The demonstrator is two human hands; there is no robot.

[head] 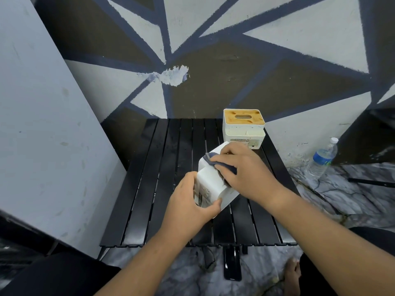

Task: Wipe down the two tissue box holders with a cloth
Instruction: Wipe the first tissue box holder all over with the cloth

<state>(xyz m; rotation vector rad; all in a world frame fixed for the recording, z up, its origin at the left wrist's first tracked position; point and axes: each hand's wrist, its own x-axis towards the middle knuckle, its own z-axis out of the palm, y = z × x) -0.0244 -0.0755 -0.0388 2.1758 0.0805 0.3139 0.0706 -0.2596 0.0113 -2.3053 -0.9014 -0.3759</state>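
A white tissue box holder lies tipped on its side in the middle of the black slatted table. My left hand grips its near end. My right hand presses a dark blue cloth flat against the holder's upper face. A second white holder with a wooden lid and an oval slot stands upright at the table's far right corner, apart from both hands.
A plastic water bottle stands on the marble floor to the right of the table. A grey panel leans on the left. The painted wall runs close behind the table. My bare foot rests below.
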